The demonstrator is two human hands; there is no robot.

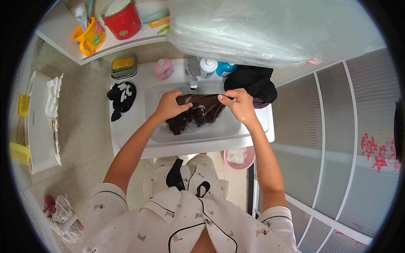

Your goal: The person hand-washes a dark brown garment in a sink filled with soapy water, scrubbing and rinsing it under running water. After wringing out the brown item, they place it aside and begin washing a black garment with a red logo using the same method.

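- Gripping a dark brown wet garment (pixel 198 111) from both ends, the two hands held it over the white sink basin (pixel 236 126), its lower folds hanging down into the basin.
- Left hand (pixel 171 105) was closed around the garment's left end, fingers curled over the cloth.
- Right hand (pixel 238 104) was pinched shut on the garment's right end — thumb and fingers clamped on the edge, so the cloth ran stretched between the two hands.
- Behind the garment stood the metal tap (pixel 193 74), at the back rim of the basin.
- Beside the tap sat a pink bottle (pixel 163 68) on its left, and a white bottle (pixel 208 66) and a blue bottle (pixel 227 68) on its right.
- A black cloth with white markings (pixel 122 98) lay on the sink's left surface, well apart from the hands.
- Another black garment (pixel 253 84) was heaped on the back right corner — just beyond the right hand.
- A soap dish with a yellow bar (pixel 124 66) rested left of the pink bottle.
- On the white shelf (pixel 59 40) above stood a red bucket (pixel 122 20) and an orange cup (pixel 89 36).
- A large clear plastic bag (pixel 270 29) hung over the upper right of the sink.
- A pink basin (pixel 239 158) sat on the floor below the sink.
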